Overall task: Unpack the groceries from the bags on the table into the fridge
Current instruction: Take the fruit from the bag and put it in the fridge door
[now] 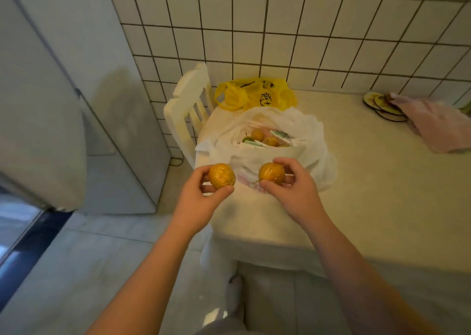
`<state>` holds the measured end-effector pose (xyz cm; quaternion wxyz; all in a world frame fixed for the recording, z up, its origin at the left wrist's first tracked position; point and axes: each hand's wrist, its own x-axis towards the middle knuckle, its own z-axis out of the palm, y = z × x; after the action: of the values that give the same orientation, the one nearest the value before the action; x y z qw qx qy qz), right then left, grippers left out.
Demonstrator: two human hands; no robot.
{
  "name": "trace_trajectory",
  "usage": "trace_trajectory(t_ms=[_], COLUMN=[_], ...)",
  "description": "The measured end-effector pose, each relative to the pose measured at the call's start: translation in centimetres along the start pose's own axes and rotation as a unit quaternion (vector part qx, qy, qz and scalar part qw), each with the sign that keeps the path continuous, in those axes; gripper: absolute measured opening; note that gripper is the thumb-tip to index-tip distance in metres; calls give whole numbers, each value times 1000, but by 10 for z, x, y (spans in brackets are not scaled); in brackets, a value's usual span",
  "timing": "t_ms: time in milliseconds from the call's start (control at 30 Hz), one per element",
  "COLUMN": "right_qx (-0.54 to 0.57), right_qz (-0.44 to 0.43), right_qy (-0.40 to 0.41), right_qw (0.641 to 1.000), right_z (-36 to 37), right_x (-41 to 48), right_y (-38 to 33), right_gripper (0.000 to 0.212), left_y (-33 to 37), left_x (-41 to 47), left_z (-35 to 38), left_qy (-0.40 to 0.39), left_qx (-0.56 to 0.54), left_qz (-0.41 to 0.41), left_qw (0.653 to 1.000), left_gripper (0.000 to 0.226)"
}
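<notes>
groceries (265, 139) sit in the open white bag (313, 136) on the table (369, 181): more yellow fruit and what look like small cartons, though they're blurry. the left hand (201, 194) has its fingers curled round one wrinkled yellow fruit (221, 175); the right hand (293, 189) grips a second fruit (271, 173) likewise, both held just in front of the bag. a yellow bag (254, 95) lies behind it by the tiled wall (305, 29), and the fridge (38, 105) stands at the left
</notes>
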<state>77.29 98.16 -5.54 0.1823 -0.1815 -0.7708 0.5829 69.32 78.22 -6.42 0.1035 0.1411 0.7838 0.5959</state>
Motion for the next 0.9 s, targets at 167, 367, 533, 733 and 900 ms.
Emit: trace_trajectory(t_ms=[167,367,533,733,900], right_qx=[19,20,21,15,17], right_qz=[31,42,32,-4,-7], right_qy=[-34,-119,-200,-280,-288], right_qw=[999,992,979,960,957], right_z=[28,90,164,289,412], right_x=[-66,-130,-163,-192,-209], right_y=[6,-10,-25,-62,-94], right_gripper=[49,47,47,47,46], left_y=[-21,-44,-64,-100,-139], left_x=[-77,-145,-183,-211,-215], left_z=[-34,-94,-161,-278,-398], left_qy=[34,87,140,204,225], left_qx=[10,19,25,15,13], left_qz=[-35,-77,-98,-110,-114], left_qw=[999,993,985,973,968], left_gripper=[45,52,47,44,49])
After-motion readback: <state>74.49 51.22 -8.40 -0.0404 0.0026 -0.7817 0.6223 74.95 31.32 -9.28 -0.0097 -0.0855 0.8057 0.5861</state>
